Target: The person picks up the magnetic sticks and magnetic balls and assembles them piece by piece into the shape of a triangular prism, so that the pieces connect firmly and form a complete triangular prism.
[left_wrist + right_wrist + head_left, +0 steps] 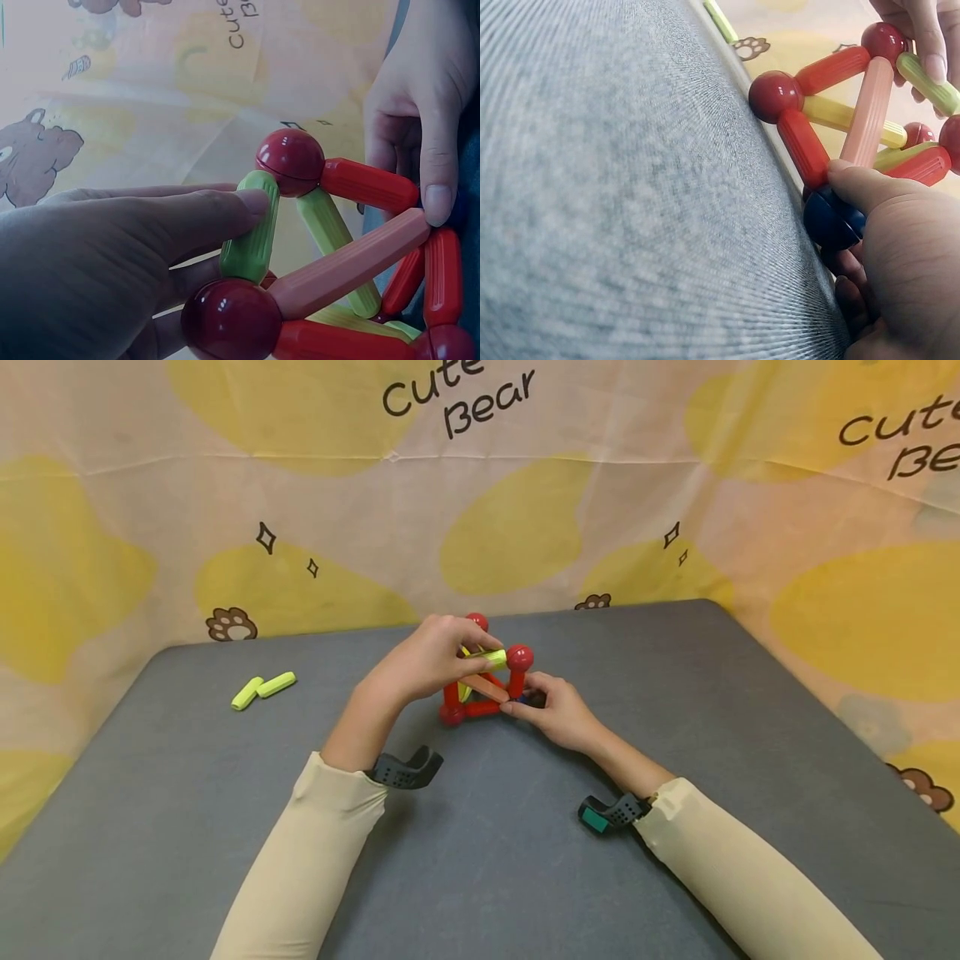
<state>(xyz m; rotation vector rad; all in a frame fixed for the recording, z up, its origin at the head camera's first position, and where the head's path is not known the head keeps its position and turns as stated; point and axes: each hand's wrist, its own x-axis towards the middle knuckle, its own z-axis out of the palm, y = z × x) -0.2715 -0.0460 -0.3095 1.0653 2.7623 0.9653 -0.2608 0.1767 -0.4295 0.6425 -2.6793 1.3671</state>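
A frame of plastic rods and red balls stands on the grey table, between both hands. My left hand (pixel 427 656) pinches a light green rod (pixel 251 232) along the frame's top; its ends meet a near red ball (pixel 231 319) and another red ball (pixel 291 161). My right hand (pixel 561 714) grips the lower right corner, fingers around a blue ball (pixel 831 219), thumb on the lower end of a slanting salmon rod (pixel 868 112). Red rods (pixel 804 146) and a yellow rod (pixel 832 112) join other balls. The left fingertips behind the green rod are partly hidden.
Two loose light green rods (pixel 276 685) lie at the left of the grey table (pixel 480 860). Behind the table's far edge hangs a yellow and cream cloth (pixel 510 518) with printed letters. Each wrist wears a dark strap (pixel 405 771).
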